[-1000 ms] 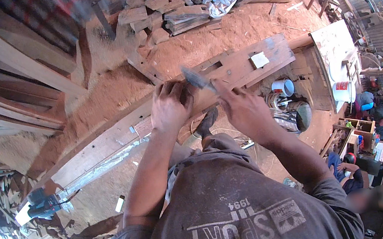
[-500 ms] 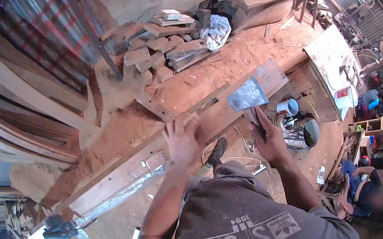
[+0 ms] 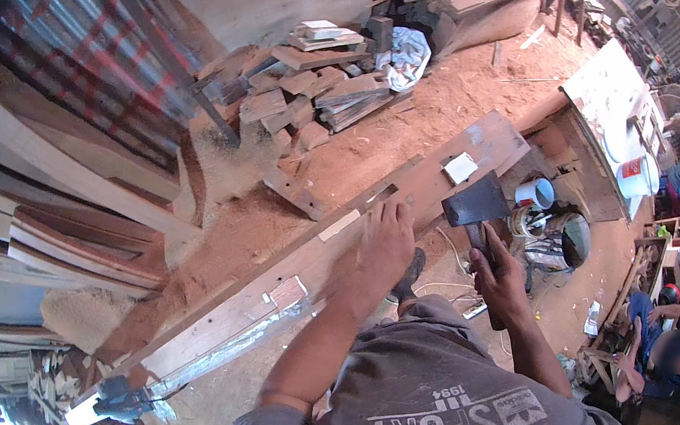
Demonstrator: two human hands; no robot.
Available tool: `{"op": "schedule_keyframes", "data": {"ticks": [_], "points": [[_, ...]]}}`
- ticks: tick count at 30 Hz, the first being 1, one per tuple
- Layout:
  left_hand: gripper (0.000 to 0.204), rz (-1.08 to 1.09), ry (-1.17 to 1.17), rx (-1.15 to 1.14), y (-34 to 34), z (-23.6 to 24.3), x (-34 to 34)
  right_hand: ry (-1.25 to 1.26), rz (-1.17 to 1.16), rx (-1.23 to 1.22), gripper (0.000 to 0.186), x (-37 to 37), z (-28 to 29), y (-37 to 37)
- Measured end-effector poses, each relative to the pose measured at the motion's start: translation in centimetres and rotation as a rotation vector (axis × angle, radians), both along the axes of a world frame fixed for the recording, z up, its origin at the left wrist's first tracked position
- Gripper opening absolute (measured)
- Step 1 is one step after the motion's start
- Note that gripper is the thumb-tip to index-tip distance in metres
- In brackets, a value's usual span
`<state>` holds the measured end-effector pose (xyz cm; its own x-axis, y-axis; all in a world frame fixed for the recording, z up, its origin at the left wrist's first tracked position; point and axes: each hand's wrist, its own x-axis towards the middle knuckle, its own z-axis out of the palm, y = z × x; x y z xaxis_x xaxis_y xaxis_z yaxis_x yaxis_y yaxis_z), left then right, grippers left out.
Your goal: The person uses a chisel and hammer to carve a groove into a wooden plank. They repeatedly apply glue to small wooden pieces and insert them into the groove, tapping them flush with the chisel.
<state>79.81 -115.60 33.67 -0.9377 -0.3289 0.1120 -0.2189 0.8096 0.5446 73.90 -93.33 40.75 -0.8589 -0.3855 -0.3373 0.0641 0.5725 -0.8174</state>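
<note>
Long plank [image 3: 297, 280] being pinned by left hand [image 3: 384, 241], fingers spread flat. Hatchet [image 3: 475, 208] being gripped by right hand [image 3: 498, 272], at 3 o'clock of left. Fingers best being kept clear of blade path.

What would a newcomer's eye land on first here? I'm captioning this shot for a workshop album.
First the hatchet raised in the right hand at centre right, beside the left hand pressed flat on the long plank running diagonally across the frame. Behind them, the reddish sawdust floor and the heap of wood offcuts at top centre.
</note>
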Motion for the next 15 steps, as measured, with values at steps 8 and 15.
{"op": "schedule_keyframes", "data": {"ticks": [8, 15], "points": [[0.015, 0.323, 0.062, 0.628, -1.9, 2.8, 8.7, -0.038, 0.113, 0.016, 0.054, 0.8, -0.4, -0.1], [0.021, 0.603, 0.17, 0.586, -7.7, 3.1, 12.1, -0.004, 0.257, 0.069, 0.054, 1.1, -0.7, -1.5]]}}
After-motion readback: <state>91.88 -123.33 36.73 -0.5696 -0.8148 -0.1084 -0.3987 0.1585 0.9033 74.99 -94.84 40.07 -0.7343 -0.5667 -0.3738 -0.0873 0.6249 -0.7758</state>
